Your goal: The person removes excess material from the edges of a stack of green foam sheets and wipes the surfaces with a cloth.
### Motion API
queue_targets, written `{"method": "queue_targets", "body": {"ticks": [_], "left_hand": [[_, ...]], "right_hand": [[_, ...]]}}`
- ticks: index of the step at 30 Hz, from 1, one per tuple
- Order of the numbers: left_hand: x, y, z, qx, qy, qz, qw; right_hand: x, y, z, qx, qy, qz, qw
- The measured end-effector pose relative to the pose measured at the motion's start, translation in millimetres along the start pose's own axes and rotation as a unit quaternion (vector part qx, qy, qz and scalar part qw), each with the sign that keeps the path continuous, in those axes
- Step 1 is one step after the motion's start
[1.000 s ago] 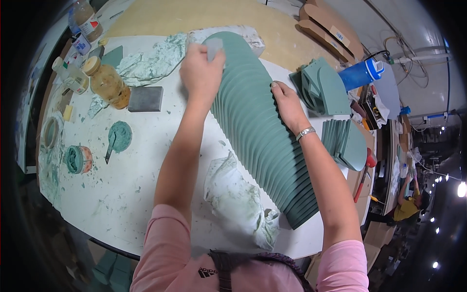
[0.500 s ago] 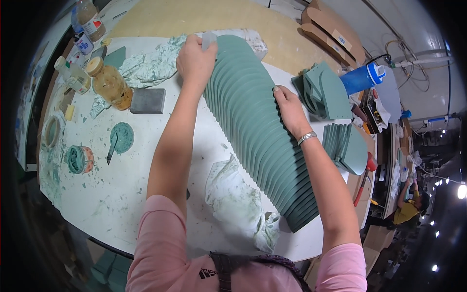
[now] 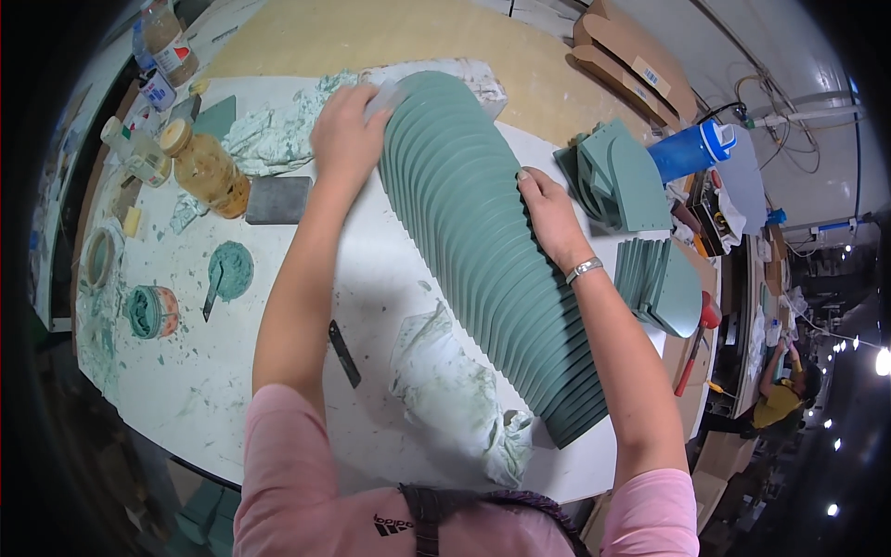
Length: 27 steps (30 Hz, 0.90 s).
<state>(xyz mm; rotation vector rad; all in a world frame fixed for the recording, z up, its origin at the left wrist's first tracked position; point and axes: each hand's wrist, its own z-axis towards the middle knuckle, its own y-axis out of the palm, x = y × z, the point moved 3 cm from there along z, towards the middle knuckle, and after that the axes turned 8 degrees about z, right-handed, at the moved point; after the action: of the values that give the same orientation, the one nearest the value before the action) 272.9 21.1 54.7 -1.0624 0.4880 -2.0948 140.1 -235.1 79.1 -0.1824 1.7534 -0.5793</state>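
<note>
A long row of overlapping green panels with rounded ends (image 3: 464,195) leans slantwise across the white table (image 3: 223,390). My left hand (image 3: 348,139) is at the far left end of the row, closed around a small pale, translucent block (image 3: 388,97), which looks blurred. My right hand (image 3: 552,215) grips the row's right edge, thumb on top and the other fingers partly hidden. Beside the row's lower left side lies a crumpled, green-stained white cloth (image 3: 445,376).
To the left are a grey block (image 3: 278,200), a jar of brown liquid (image 3: 209,172), a green paste patch (image 3: 230,269) and a tub of paste (image 3: 151,311). A black-handled tool (image 3: 344,355) lies near my left forearm. More green panels (image 3: 617,176) and a blue bottle (image 3: 687,150) stand right.
My left hand has moved left and slightly toward me with the pale block. The black-handled tool is now uncovered by my forearm. My right hand has barely shifted.
</note>
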Motion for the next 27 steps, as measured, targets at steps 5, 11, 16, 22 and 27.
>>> {"method": "queue_targets", "body": {"ticks": [5, 11, 16, 22, 27], "left_hand": [[-35, -22, -43, -0.107, -0.087, 0.016, 0.99], [-11, 1, -20, 0.001, -0.108, -0.078, 0.991], [-42, 6, -101, -0.158, -0.226, -0.077, 0.958], [16, -9, -48, -0.02, -0.211, -0.215, 0.953], [15, 2, -126, -0.108, -0.251, -0.079, 0.959]], "right_hand": [[1, 3, 3, 0.003, -0.016, -0.011, 1.0], [-4, 6, 0, -0.001, -0.005, -0.004, 1.0], [-2, 4, 2, 0.003, -0.02, -0.002, 1.0], [-1, 4, 2, -0.002, -0.018, 0.003, 1.0], [4, 1, 4, 0.002, -0.029, -0.006, 1.0]]}}
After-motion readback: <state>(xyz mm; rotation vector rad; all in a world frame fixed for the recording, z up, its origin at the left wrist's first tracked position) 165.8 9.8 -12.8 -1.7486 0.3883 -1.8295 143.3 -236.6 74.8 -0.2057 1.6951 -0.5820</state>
